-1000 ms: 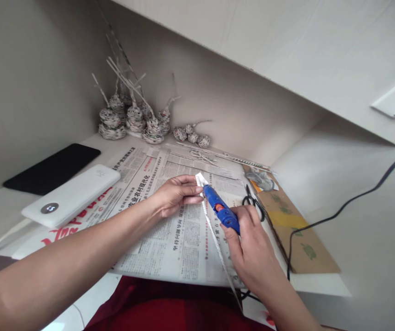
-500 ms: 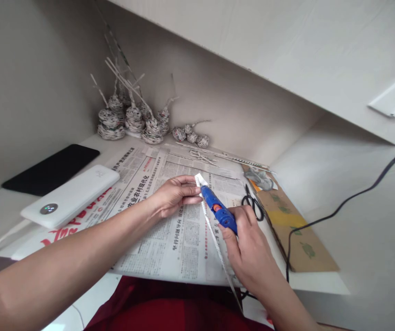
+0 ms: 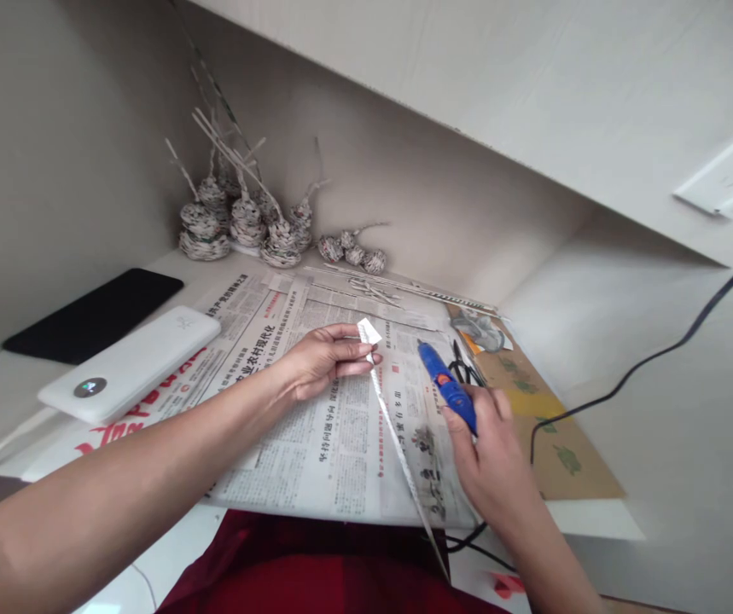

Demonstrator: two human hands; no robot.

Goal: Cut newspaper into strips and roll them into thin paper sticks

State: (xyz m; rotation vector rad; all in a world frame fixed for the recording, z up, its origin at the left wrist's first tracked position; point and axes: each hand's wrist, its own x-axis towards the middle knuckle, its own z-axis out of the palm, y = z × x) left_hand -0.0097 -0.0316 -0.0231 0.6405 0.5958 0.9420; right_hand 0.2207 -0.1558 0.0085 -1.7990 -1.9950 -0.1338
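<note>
Between the thumb and fingers of my left hand [image 3: 328,360] is the upper end of a long thin rolled paper strip [image 3: 398,439], which has a small white flap at its tip. The strip slants down to the right, past the table's front edge. My right hand [image 3: 491,448] is closed around a blue glue gun [image 3: 447,384] with an orange part on its side. Its nozzle points up and left, apart from the strip. Beneath both hands lie printed newspaper sheets [image 3: 340,443]. Black-handled scissors [image 3: 465,365] lie partly hidden behind the glue gun.
Woven paper gourds [image 3: 247,223] and small woven balls [image 3: 354,254] stand at the back. Several paper sticks [image 3: 430,294] lie before them. To the left are a white power bank [image 3: 132,362] and a black phone-like slab [image 3: 94,314]; to the right, cardboard [image 3: 580,456] and a black cord [image 3: 654,362].
My right hand has drawn the glue gun away to the right, off the strip's tip. My left hand keeps its grip on the strip in nearly the same place.
</note>
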